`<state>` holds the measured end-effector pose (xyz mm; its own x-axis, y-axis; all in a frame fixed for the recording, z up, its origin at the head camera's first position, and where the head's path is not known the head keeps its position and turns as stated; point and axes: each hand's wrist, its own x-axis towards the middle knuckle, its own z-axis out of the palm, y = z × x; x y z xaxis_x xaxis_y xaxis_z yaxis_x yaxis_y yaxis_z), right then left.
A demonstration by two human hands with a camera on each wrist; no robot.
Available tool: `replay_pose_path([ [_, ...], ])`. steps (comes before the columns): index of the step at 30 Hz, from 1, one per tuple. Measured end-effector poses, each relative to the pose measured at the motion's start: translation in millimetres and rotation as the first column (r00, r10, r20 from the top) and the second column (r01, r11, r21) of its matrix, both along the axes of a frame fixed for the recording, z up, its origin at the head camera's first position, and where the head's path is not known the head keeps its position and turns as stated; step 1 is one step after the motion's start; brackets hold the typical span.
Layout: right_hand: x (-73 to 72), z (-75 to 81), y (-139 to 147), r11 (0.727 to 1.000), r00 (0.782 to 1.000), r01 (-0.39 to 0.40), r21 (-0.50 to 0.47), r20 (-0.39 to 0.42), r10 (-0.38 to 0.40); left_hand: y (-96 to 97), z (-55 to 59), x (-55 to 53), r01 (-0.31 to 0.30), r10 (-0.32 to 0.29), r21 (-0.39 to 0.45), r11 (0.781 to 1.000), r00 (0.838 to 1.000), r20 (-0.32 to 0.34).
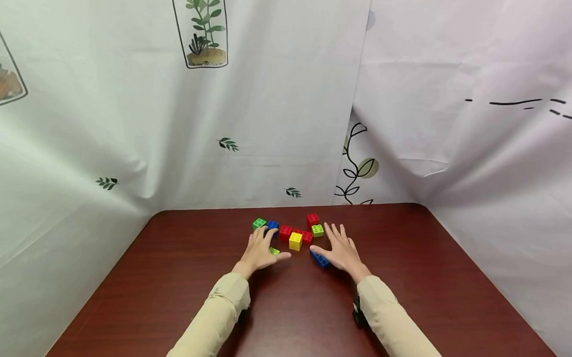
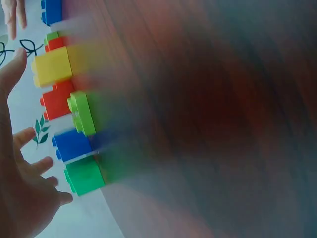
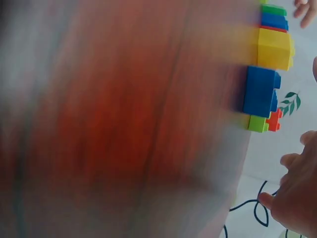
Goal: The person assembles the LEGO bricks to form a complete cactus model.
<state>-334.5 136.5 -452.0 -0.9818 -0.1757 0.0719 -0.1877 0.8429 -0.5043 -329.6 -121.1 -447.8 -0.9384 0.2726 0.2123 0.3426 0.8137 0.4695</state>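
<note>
My left hand [image 1: 260, 252], fingers spread, hovers over the left part of a cluster of toy building blocks and holds nothing. Beneath or beside it are a green block [image 2: 85, 176], a blue block [image 2: 73, 144] and a lime block [image 2: 83, 113], the last partly covered in the head view. My right hand [image 1: 342, 252] is likewise spread and holds nothing, near a longer blue block [image 1: 320, 259] and another lime block [image 1: 317, 230]. Between the hands stand a yellow block [image 1: 295, 241] and red blocks [image 1: 285, 232]. A further red block [image 1: 312, 219] lies at the back.
The blocks lie on a dark reddish-brown table [image 1: 290, 326] with rounded far corners. A white patterned cloth [image 1: 278, 120] hangs behind the table and along both sides. Something black [image 1: 358, 313] shows at the right sleeve.
</note>
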Motion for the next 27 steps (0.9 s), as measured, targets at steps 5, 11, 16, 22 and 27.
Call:
replay_pose_path([
  [5,5.8,-2.1,0,0.995,0.996,0.018,-0.094,0.090,-0.010,14.6,-5.9,0.5,0.011,-0.012,0.039,0.999,1.000,0.011],
  [11,10.2,-4.2,0,0.994,0.993,0.034,-0.107,0.112,-0.022,28.3,-13.8,-1.4,0.000,0.000,0.064,0.998,1.000,0.004],
  [16,10.8,-5.0,2,0.995,0.995,0.026,-0.101,0.102,-0.016,37.6,-15.9,-5.4,-0.013,0.015,0.123,0.992,1.000,-0.016],
  [22,8.4,-7.8,3,0.990,0.996,-0.011,-0.141,0.086,0.024,45.6,-15.7,-10.5,-0.058,0.061,0.188,0.981,0.998,-0.011],
  [27,6.3,-15.4,1,0.982,0.996,-0.024,-0.186,0.078,0.039,52.5,-17.5,-12.5,-0.100,0.096,0.205,0.974,0.995,0.029],
])
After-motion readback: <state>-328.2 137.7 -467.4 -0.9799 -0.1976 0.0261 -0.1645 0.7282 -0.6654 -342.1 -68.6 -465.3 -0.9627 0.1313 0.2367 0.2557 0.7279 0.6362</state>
